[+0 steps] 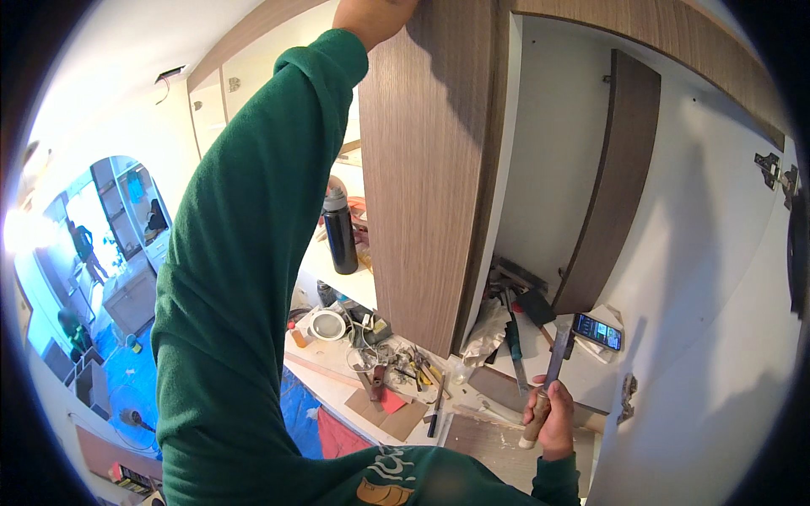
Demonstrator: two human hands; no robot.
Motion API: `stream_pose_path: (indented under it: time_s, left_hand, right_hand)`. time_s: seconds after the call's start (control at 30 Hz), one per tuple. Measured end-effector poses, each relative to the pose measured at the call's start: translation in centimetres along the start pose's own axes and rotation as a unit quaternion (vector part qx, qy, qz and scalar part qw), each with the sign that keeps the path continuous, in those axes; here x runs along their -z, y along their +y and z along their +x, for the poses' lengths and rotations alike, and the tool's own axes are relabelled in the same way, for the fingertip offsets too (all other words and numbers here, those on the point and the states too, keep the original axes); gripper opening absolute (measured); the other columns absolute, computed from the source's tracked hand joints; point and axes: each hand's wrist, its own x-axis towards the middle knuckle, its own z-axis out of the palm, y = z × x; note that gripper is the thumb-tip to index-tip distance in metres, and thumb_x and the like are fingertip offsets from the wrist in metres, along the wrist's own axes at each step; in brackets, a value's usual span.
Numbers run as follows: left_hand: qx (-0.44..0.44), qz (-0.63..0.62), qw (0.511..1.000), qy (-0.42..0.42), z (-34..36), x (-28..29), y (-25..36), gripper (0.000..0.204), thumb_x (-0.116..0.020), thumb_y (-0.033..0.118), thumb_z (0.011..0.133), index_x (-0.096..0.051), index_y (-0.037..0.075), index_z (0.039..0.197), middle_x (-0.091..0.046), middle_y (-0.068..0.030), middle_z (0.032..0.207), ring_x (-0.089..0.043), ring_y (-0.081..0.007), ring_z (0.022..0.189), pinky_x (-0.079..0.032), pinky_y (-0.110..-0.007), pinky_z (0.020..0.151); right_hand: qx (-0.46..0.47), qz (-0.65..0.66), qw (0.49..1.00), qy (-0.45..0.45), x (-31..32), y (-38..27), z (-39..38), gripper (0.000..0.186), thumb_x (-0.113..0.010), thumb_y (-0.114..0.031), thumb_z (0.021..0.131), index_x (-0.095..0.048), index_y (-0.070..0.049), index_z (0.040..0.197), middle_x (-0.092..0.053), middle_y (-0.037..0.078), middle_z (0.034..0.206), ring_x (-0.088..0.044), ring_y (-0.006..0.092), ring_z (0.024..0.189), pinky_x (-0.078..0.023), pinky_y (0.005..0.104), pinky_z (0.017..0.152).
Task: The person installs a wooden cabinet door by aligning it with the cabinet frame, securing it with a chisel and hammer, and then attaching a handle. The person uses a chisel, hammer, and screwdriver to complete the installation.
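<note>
My left arm, in a green sleeve (228, 219), reaches up across the view. At the top edge, my left hand (371, 18) is by the upper end of a wood-grain cabinet panel (422, 185); its fingers are cut off by the frame. Low on the right, my right hand (553, 420) is closed around the wooden handle of a chisel (557, 358), its grey metal blade pointing up. Behind the blade, a phone (597, 331) with a lit screen lies on the white shelf. A hand saw (515, 341) with a dark green handle is left of the chisel.
A loose brown board (612, 181) leans inside the cabinet. At right stands a white door (700, 337) with a hinge (627, 398). Mixed tools (413, 367) and a round white light fitting (327, 325) crowd the counter, below a dark bottle (340, 236). Blue sheeting (131, 379) covers the floor at left.
</note>
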Motion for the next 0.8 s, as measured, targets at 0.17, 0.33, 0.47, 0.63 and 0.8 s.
stream_pose_path:
  time_s: [0.17,0.33,0.47,0.63,0.8]
  left_hand:
    - [-0.066,0.132,0.989,0.018,0.4,1.3,-2.4,0.024,-0.064,0.021,0.097,-0.074,0.001,0.106,-0.074,-0.0198,0.106,-0.07,-0.038,0.1,-0.055,-0.044,0.087]
    - [-0.082,0.209,0.974,0.024,0.2,2.5,-5.0,0.025,-0.065,0.021,0.096,-0.074,0.002,0.109,-0.073,-0.0196,0.11,-0.069,-0.0375,0.105,-0.054,-0.044,0.09]
    - [-0.091,0.33,0.937,-0.064,0.0,4.5,-6.7,0.037,-0.06,0.03,0.096,-0.069,0.002,0.117,-0.07,-0.0243,0.115,-0.065,-0.0429,0.107,-0.051,-0.049,0.096]
    - [0.051,0.502,0.833,-0.226,-2.0,4.7,-7.3,0.041,-0.052,0.035,0.1,-0.071,0.002,0.112,-0.071,-0.0206,0.113,-0.067,-0.0387,0.107,-0.052,-0.05,0.097]
    - [0.004,0.414,0.867,-0.277,-5.4,5.9,-9.1,0.032,-0.058,0.026,0.097,-0.071,-0.003,0.101,-0.071,-0.0265,0.094,-0.069,-0.0416,0.091,-0.054,-0.052,0.086]
  right_hand:
    - [-0.006,0.013,1.0,0.005,1.6,0.2,0.4,0.051,-0.056,-0.05,0.103,-0.059,-0.001,0.117,-0.059,0.006,0.073,-0.056,0.0172,0.051,-0.047,0.0306,0.047]
    - [-0.004,0.005,1.0,-0.002,3.0,0.6,1.3,0.051,-0.057,-0.05,0.102,-0.059,-0.002,0.116,-0.058,0.005,0.072,-0.055,0.0165,0.049,-0.046,0.0304,0.045]
    - [-0.012,0.019,1.0,-0.002,3.4,1.0,2.2,0.05,-0.057,-0.05,0.102,-0.059,-0.002,0.116,-0.058,0.005,0.071,-0.054,0.0162,0.047,-0.046,0.0301,0.044]
    - [-0.018,0.025,0.999,-0.011,3.5,1.5,3.6,0.05,-0.058,-0.05,0.102,-0.059,-0.002,0.115,-0.058,0.005,0.07,-0.054,0.0164,0.047,-0.046,0.0302,0.044]
    - [-0.025,0.028,0.999,-0.037,3.7,2.3,5.2,0.05,-0.058,-0.05,0.102,-0.059,-0.002,0.115,-0.058,0.006,0.07,-0.054,0.016,0.047,-0.045,0.03,0.043]
